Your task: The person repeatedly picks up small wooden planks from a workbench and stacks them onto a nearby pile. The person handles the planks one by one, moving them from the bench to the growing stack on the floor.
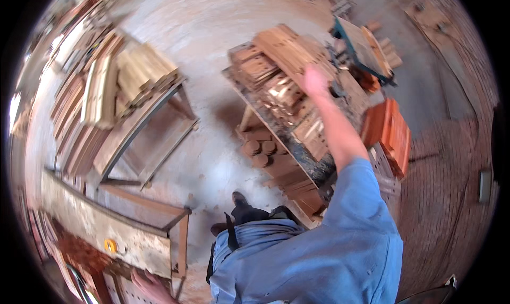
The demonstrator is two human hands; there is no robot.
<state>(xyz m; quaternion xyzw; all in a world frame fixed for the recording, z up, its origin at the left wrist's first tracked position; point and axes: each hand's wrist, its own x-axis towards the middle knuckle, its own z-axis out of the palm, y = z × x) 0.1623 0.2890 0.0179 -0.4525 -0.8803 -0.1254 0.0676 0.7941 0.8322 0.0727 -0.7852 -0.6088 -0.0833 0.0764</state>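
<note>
My right arm reaches out to a table stacked with wood. My right hand (314,82), smeared by motion, is at the near end of a reddish-brown wooden board (284,46) on top of the stack. Whether its fingers grip the board cannot be made out. Under and beside it lie more short wooden pieces (284,91), some with holes. At the lower left, my left hand (151,288) has its fingers stretched out, by a pale strip with a row of holes (133,289) along the bench. Nothing shows in its fingers.
A worn bench (106,219) stands at the left with a yellow tape roll (110,245) on it. Beyond it, a metal-framed table (143,118) bears stacked planks (101,89). Orange pieces (390,136) and a machine with a flat top (364,46) stand right of the wood table. Round wooden blocks (260,152) sit below it.
</note>
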